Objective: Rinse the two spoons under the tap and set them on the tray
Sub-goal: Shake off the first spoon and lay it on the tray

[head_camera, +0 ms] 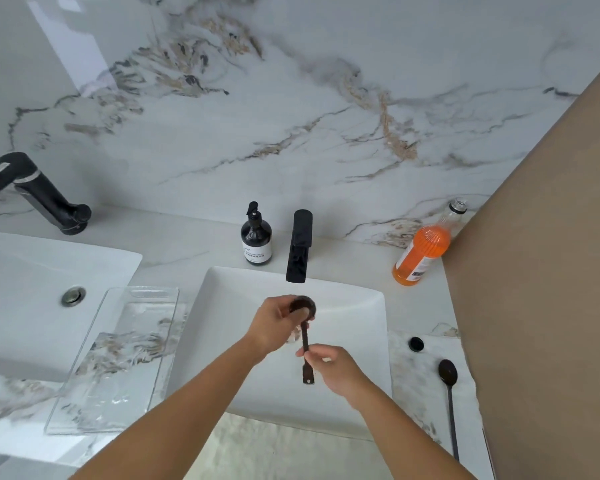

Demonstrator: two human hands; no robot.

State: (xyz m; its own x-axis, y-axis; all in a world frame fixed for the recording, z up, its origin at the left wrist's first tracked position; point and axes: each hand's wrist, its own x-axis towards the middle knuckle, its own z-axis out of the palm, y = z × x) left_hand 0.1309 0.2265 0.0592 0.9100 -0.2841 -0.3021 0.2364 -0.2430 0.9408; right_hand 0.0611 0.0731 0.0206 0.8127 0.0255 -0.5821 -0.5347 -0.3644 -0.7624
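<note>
A dark spoon [305, 341] is held over the white sink [361, 306], its bowl just below the black tap [299, 247]. My right hand [333, 367] pinches its handle near the middle. My left hand [274, 323] has its fingers on the spoon's bowl. A second dark spoon [449, 386] lies on the counter to the right of the sink, bowl away from me. The clear glass tray [94, 403] lies on the counter left of the sink with nothing on it. Whether water is running I cannot tell.
A dark pump bottle [256, 242] stands left of the tap. An orange-liquid bottle [425, 247] leans at the back right by a beige wall [541, 271]. A small black cap [415, 344] sits near the second spoon. Another sink [21, 289] and black tap [32, 192] are at left.
</note>
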